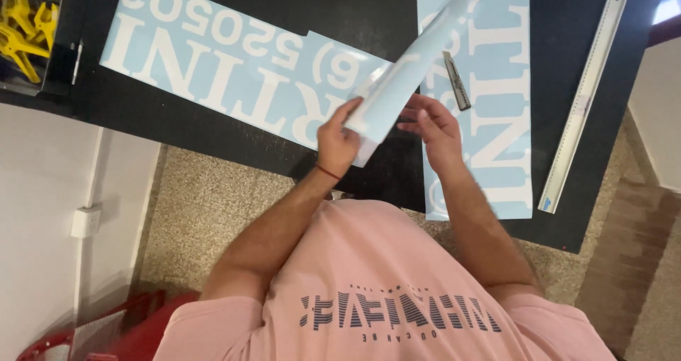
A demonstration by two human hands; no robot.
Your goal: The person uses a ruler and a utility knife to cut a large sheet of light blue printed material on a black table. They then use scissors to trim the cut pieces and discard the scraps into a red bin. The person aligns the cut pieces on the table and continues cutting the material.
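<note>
strip [408,74]: long narrow pale blue vinyl piece with a white underside, lifted off the table, glossy and slightly blurred; held at centre of view, above the gap between two sheets.
left hand [338,142]: fingers curled narrow, thumb on top, pinching the strip's near end at its 7 o'clock corner; a red band on the wrist.
right hand [434,125]: fingers half open and loosely bent, tips at the strip's edge near its lower end; whether they grip it i cannot tell.
axis: the strip's long axis runs from 7 o'clock at the hands up to 1 o'clock, far end past the top edge.
left sheet [213,56]: pale blue with white lettering, flat on the black table [355,6], at 10 o'clock of the hands.
right sheet [496,120]: same kind, at 2 o'clock.
knife [456,81]: grey, lying on the right sheet just beside the strip.
ruler [582,98]: metal, at 3 o'clock, well apart.
</note>
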